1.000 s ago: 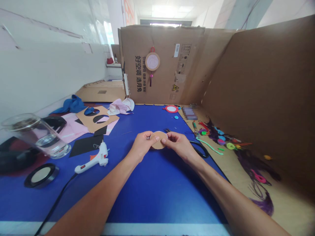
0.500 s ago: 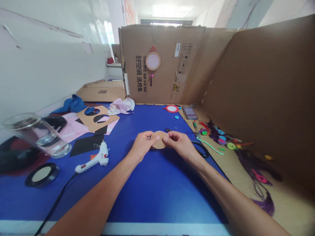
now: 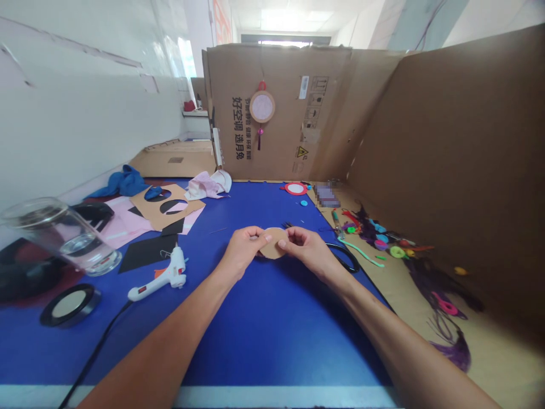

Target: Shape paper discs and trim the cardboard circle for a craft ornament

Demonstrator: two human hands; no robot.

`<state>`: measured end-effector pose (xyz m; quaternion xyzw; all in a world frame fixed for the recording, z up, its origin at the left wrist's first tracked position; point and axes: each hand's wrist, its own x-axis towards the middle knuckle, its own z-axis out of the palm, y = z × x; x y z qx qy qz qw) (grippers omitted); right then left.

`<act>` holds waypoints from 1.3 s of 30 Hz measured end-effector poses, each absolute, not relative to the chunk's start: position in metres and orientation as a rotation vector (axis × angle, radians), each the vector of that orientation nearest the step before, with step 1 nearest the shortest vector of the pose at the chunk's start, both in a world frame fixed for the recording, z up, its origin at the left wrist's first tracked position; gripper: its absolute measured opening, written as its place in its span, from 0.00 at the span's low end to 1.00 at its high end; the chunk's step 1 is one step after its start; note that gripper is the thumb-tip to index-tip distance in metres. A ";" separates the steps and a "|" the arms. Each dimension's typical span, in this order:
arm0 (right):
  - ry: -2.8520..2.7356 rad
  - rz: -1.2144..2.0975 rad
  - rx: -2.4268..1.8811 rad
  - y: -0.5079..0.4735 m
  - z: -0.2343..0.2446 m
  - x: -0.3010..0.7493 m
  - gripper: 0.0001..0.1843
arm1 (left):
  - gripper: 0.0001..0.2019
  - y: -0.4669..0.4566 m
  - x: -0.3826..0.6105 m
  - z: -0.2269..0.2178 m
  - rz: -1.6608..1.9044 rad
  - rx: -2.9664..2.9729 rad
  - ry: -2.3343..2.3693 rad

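Between my two hands is a round brown cardboard disc [image 3: 273, 245], its flat face turned toward me. My left hand [image 3: 246, 245] pinches its left edge, thumb on the front. On the opposite edge, my right hand [image 3: 305, 247] grips it the same way; the fingers behind the disc are hidden. Black-handled scissors [image 3: 347, 258] lie just beyond my right hand, partly covered by it. To the left, a white hot glue gun [image 3: 164, 278] rests on the blue table [image 3: 272, 341].
A glass of water [image 3: 72, 238] and a roll of tape [image 3: 70, 305] stand at left. Cardboard with round holes [image 3: 166, 207] lies behind black paper [image 3: 147, 251]. A round pendant [image 3: 262, 107] hangs on the cardboard wall [image 3: 332, 113]. Purple tassels [image 3: 455, 352] and colourful bits lie right.
The disc's face is tilted slightly more toward me, with both hands still on its edges. The whole view has shifted a little; the other things lie as before.
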<state>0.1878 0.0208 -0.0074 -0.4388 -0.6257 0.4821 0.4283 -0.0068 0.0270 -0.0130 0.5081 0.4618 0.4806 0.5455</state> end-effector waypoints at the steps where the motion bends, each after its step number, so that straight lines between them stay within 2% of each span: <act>1: -1.565 1.221 -1.102 0.020 -0.007 0.187 0.23 | 0.15 0.027 -0.007 -0.013 1.146 1.182 1.096; 17: -1.527 1.156 -1.114 0.023 -0.010 0.187 0.25 | 0.19 0.024 -0.007 -0.011 1.033 1.185 1.056; 39: -1.523 1.222 -1.121 0.022 -0.007 0.188 0.22 | 0.12 0.023 -0.003 -0.011 1.031 1.226 1.091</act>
